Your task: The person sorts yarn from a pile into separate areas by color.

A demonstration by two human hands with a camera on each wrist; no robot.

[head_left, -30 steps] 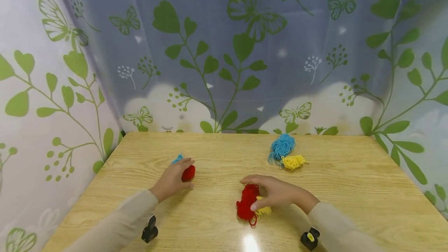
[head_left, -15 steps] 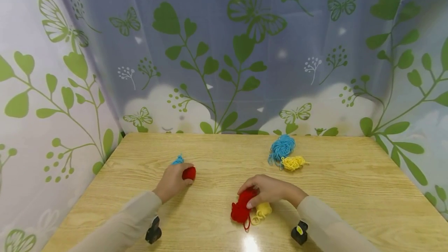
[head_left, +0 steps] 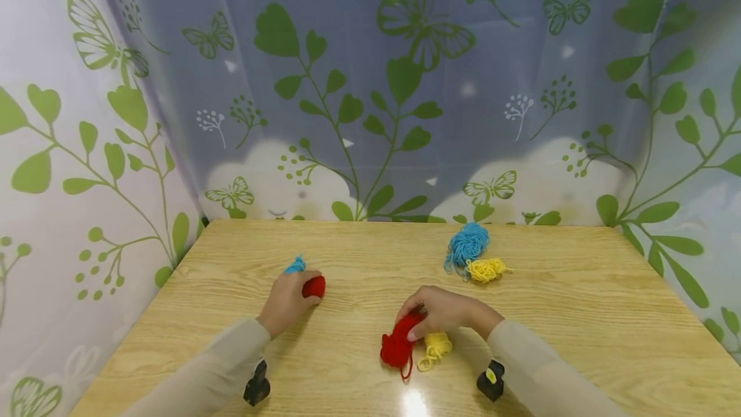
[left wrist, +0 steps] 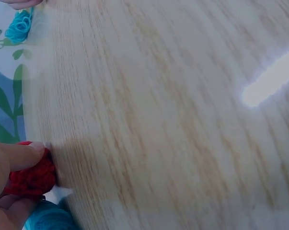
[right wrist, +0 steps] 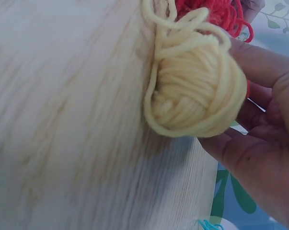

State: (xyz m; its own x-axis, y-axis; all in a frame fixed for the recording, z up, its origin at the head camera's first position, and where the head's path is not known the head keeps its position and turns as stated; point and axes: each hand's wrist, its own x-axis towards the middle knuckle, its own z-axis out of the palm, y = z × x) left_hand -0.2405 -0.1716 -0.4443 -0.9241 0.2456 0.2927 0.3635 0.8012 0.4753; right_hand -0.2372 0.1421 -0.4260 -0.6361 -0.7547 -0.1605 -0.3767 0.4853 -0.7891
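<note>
Moved since a second ago: the right hand (head_left: 442, 314) and the red yarn bundle (head_left: 396, 347) have shifted slightly left, showing more of the near yellow yarn ball (head_left: 437, 345); the fingers of the left hand (head_left: 286, 298), spread wider then, have drawn in.
Left grip: thumb and fingers pinch the small red yarn ball (head_left: 314, 287), on the left part of the wood-grain table (head_left: 347, 250).
Right grip: thumb and fingers curl round the upper end of the red yarn bundle, at the table's front middle; a loose strand trails from it.
Red yarn: two pieces, one in each hand.
Yellow yarn: two pieces; the near ball sits just right of the red bundle, contact with the hand unclear, and the far yellow yarn bundle (head_left: 486, 269) lies back right.
Blue yarn: two pieces; the near blue yarn (head_left: 295, 265) is partly hidden behind the left hand, the far blue skein (head_left: 467, 244) lies against the far yellow bundle.
Wrist devices: two, black, one below each cuff.
</note>
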